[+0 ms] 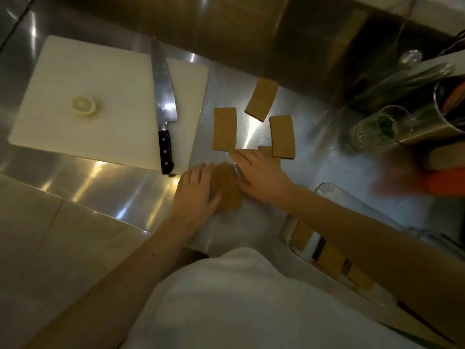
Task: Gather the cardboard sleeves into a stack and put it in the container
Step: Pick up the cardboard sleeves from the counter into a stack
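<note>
Both hands flat: left hand (198, 190) and right hand (261, 176) fingers spread, pressing a blurred cardboard sleeve (227, 188) between them on worktop. Three more lie just beyond. Light, thin, slides easily; pinch edges.

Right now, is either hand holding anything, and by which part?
The left hand lies on the left edge of a blurred cardboard sleeve; the right hand covers its right side. Whether it is gripped cannot be told.
</note>
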